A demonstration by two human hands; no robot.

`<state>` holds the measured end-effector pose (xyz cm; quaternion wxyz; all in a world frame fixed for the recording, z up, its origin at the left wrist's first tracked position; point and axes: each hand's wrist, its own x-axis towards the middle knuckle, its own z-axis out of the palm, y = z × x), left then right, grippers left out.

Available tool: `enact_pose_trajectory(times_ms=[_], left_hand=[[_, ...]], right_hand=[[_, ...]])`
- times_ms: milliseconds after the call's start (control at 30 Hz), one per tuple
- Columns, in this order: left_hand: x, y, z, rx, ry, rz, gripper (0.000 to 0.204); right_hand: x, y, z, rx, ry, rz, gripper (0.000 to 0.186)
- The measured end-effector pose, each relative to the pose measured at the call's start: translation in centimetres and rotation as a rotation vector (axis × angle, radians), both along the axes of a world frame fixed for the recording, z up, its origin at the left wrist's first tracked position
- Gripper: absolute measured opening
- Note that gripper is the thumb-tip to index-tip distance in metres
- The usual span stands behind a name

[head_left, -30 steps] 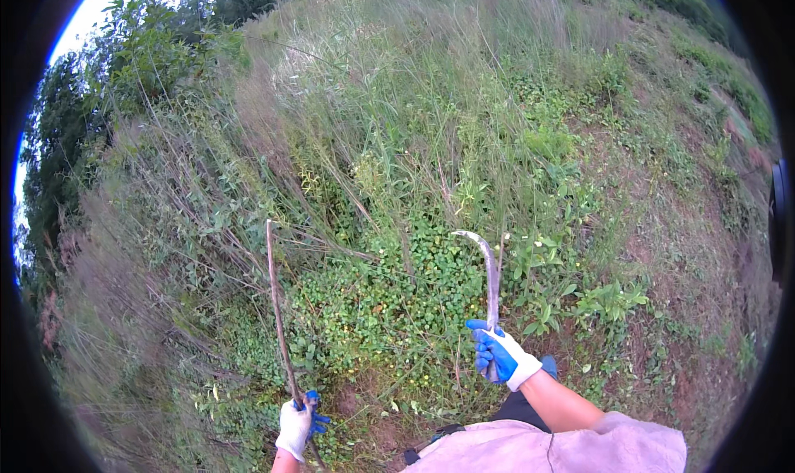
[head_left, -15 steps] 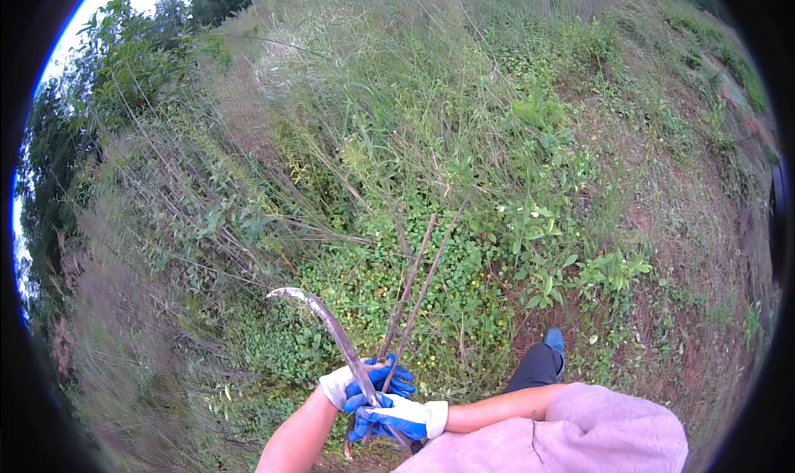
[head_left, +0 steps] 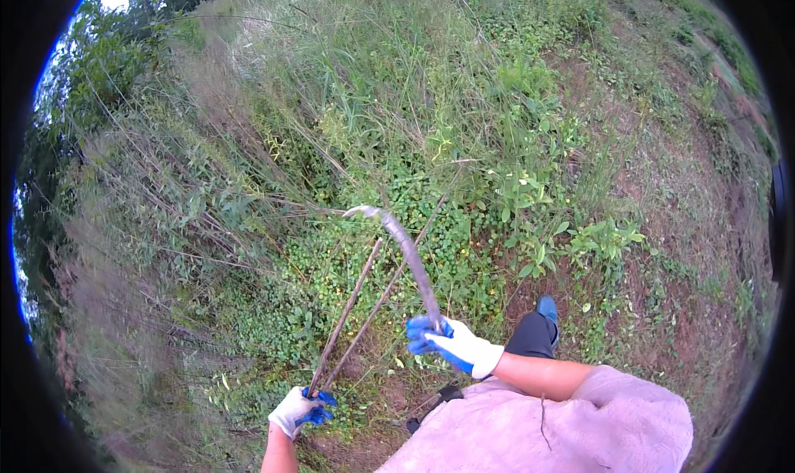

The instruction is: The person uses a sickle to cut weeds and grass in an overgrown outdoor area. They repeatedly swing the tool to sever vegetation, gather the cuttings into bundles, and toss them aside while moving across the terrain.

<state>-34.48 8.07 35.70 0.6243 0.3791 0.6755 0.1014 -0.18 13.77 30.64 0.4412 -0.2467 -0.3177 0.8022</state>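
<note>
A curved blade of dull grey-brown metal is seen, long and slim, bent like a hook at its upper part. The tip is turned toward the left, and near it the metal is paler and more shiny. Two brown sticks are also seen: a thicker stick, almost straight and shorter in view, and a thinner stick, by which a longer line is made toward the upper right.

The blade is held by the right hand, whose gloved fingers are clamped around its lower end; the handle is hidden by the grip. From this hand the blade is raised upward and a little to the left. The two sticks are gripped together near their lower ends by the left hand, which is closed around them, and above it they are spread apart. The thinner stick is crossed by the blade in view; whether they are touched by each other cannot be told. The hands are kept well apart, and low green plants are seen beyond them.
</note>
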Motion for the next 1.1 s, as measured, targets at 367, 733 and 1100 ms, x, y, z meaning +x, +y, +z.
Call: enact_pose_trajectory(times_ms=[367, 733, 1100], left_hand=[[-1.5, -18.0, 3.0, -0.155, -0.187, 0.092, 0.027], [-9.2, -22.0, -2.2, 0.096, 0.790, -0.042, 0.020], [-7.3, -15.9, 2.1, 0.791, -0.335, 1.109, 0.027]], right_hand=[[-1.4, 8.9, -1.2, -0.414, 0.175, -0.325, 0.036], [-1.6, 2.3, 5.5, -0.170, -0.265, 0.107, 0.030], [-1.1, -0.2, 15.1, 0.195, -0.357, 0.196, 0.027]])
